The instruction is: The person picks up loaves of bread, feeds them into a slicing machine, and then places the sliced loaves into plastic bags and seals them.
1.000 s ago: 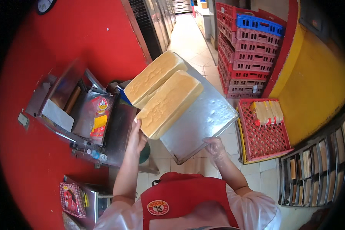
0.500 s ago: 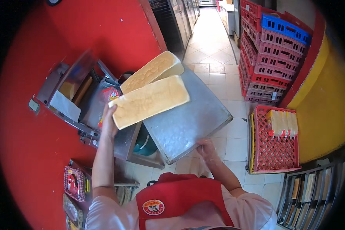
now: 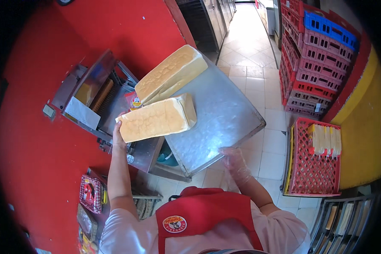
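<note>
My left hand [image 3: 119, 135] grips the left end of a long, pale-crusted loaf of bread [image 3: 154, 119]. This loaf lies at a slant over the left part of a flat metal tray [image 3: 220, 114], and its squared right end shows. Just beyond it sits a second long loaf [image 3: 169, 74], at the tray's far left edge. My right hand [image 3: 233, 161], in a clear plastic glove, is closed on the tray's near edge at the right. Most of the fingers under the edge are hidden.
A bread slicer [image 3: 101, 95] stands left against the red wall. At the right are stacked crates [image 3: 319, 63], a red crate [image 3: 313, 171] with bagged sliced bread [image 3: 326, 139], and a dark rack [image 3: 345, 218]. Wrapped packages [image 3: 91, 192] lie lower left. A tiled aisle [image 3: 245, 51] runs ahead.
My left hand has drawn the held loaf leftward along the tray and tipped it, so its right end face shows. My right hand stays at the tray edge. The whole view has shifted slightly.
</note>
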A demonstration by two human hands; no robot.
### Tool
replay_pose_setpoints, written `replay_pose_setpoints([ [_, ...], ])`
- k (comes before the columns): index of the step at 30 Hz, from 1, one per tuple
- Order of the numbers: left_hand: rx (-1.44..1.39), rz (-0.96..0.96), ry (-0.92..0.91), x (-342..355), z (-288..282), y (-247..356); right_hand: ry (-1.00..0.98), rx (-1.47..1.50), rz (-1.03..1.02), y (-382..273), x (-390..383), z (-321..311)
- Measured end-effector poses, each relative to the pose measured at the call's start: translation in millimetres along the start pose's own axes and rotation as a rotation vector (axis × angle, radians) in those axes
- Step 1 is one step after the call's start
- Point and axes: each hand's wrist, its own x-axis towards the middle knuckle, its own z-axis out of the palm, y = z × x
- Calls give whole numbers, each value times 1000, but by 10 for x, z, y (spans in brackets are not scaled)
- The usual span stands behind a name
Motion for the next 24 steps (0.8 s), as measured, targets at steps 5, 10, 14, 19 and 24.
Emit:
replay_pose_setpoints([
  [5, 82, 25, -57, -87, 271, 306, -1, 242, 393, 315, -118, 105],
  [10, 391, 113, -145, 12, 861, 843, 131, 185, 644, 675, -232, 61],
  [14, 806, 308, -255, 178, 1509, 1422, 333, 915, 901, 544, 216, 107],
  [19, 1312, 256, -230, 635, 1529, 2032, 281, 1236, 842, 434, 761, 240],
  [24, 1240, 399, 156, 731, 535, 2921, 515, 1078, 861, 795, 1146, 468],
])
